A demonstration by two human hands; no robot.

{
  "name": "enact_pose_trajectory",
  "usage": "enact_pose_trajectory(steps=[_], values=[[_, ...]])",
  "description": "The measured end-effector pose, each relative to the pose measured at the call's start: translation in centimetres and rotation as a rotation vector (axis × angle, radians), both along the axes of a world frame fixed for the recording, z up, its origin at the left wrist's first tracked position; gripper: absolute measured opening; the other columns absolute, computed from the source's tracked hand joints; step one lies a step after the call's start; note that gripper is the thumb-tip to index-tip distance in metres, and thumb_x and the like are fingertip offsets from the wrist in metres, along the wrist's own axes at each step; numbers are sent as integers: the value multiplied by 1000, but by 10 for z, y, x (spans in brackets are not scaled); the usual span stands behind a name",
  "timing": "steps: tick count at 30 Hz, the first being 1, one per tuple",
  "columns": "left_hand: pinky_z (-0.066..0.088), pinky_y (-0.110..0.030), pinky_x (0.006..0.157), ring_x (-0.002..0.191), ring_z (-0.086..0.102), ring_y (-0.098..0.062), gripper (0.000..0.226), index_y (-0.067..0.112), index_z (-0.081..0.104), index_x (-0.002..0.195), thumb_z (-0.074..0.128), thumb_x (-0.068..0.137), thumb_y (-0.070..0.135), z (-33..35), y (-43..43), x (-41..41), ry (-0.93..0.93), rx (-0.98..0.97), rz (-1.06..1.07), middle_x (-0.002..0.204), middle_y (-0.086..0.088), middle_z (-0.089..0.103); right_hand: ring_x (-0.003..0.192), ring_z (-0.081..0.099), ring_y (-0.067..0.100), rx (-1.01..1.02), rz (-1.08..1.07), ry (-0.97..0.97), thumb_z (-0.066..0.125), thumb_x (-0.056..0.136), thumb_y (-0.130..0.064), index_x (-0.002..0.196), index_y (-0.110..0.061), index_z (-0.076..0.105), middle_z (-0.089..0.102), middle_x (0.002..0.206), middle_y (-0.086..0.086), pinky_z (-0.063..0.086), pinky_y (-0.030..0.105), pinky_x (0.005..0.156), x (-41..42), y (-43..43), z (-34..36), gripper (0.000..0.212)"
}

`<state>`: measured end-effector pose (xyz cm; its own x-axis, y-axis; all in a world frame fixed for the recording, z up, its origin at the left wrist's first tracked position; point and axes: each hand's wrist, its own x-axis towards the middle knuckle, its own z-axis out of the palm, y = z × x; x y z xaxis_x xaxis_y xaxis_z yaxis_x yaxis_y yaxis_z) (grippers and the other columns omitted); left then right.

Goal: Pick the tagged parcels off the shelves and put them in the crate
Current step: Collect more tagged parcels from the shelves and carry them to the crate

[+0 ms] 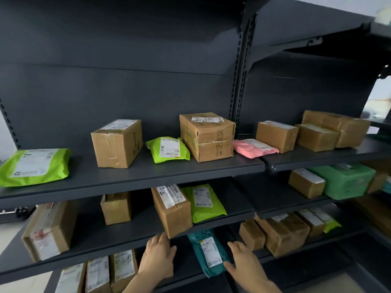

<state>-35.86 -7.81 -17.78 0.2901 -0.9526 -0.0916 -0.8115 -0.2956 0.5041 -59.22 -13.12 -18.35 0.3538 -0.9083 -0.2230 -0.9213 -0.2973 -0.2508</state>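
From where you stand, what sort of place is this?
Probably a parcel depot or mailroom: dark metal shelving, taped brown cardboard boxes and lime-green plastic mailer bags, all bearing printed shipping labels.

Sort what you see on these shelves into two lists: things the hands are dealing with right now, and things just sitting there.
In hand:
- teal mailer bag
- left hand, open, left of it
- right hand, open, touching its right edge

Just sitting:
- pink mailer
- small green mailer
- tall box
- box marked 1-9
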Motion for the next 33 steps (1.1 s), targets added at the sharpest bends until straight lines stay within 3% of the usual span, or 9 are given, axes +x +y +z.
enact_pose_trajectory(steps=[5, 8, 14, 17, 20, 23, 26, 28, 33], values=[[23, -31, 114, 142, 21, -23, 62, 13, 19, 149, 37, 97, 42, -13, -40, 24, 128, -66, 137, 152, -5, 28, 135, 31, 22, 22, 8, -6, 41, 95, -41, 146, -23, 20, 25, 150, 2, 32, 30, 107, 20, -51, -17, 58], [21, -37, 115, 143, 19, -25, 66, 11, 19, 149, 36, 96, 46, -17, -63, 32, 350, -102, 253, 154, -9, 26, 134, 33, 21, 13, 11, -32, 39, 95, -40, 146, -22, 20, 26, 150, 0, 33, 29, 106, 33, -75, -27, 57], [38, -39, 107, 123, 49, -22, 70, 22, 40, 140, 46, 83, 64, -19, -102, 36, 725, -147, 316, 135, -3, 52, 139, 26, 17, -49, 33, -242, 40, 97, -32, 148, -18, 16, 24, 152, 0, 25, 25, 112, 75, -115, -24, 58], [43, -41, 104, 117, 54, -22, 61, 23, 40, 138, 48, 87, 55, -20, -109, 31, 819, -141, 346, 131, -2, 55, 133, 34, 18, -58, 90, -306, 45, 95, -28, 143, -14, 27, 34, 145, 3, 31, 26, 109, 100, -124, -23, 53], [44, -40, 102, 115, 56, -22, 52, 22, 39, 140, 46, 93, 43, -20, -106, 23, 867, -141, 387, 130, -3, 57, 115, 48, 18, -13, 97, -384, 47, 94, -24, 126, -12, 41, 50, 126, 5, 42, 25, 92, 112, -121, -26, 35], [47, -38, 97, 111, 58, -20, 47, 24, 38, 140, 46, 95, 37, -20, -90, 11, 877, -154, 386, 125, -1, 59, 109, 53, 15, 25, 90, -506, 47, 93, -22, 125, -14, 42, 54, 121, 1, 40, 17, 78, 107, -106, -28, 33], [45, -19, 77, 105, 57, -14, 40, 27, 40, 134, 49, 95, 30, -20, -73, -3, 897, -186, 398, 119, 2, 60, 113, 53, 11, 58, 97, -595, 49, 92, -24, 135, -19, 36, 54, 126, -3, 40, 14, 83, 94, -88, -34, 44], [43, -15, 72, 102, 57, -10, 41, 27, 38, 133, 51, 93, 28, -22, -64, -12, 901, -204, 402, 117, 4, 59, 115, 52, 9, 82, 115, -616, 49, 93, -24, 137, -21, 34, 54, 128, -4, 40, 13, 88, 86, -81, -38, 47], [48, -27, 90, 111, 58, -14, 57, 23, 34, 139, 58, 88, 33, -29, -55, -24, 847, -200, 400, 124, 3, 59, 119, 50, 10, 105, 194, -562, 46, 92, -16, 137, -22, 36, 51, 132, -5, 39, 15, 92, 70, -87, -41, 46]])
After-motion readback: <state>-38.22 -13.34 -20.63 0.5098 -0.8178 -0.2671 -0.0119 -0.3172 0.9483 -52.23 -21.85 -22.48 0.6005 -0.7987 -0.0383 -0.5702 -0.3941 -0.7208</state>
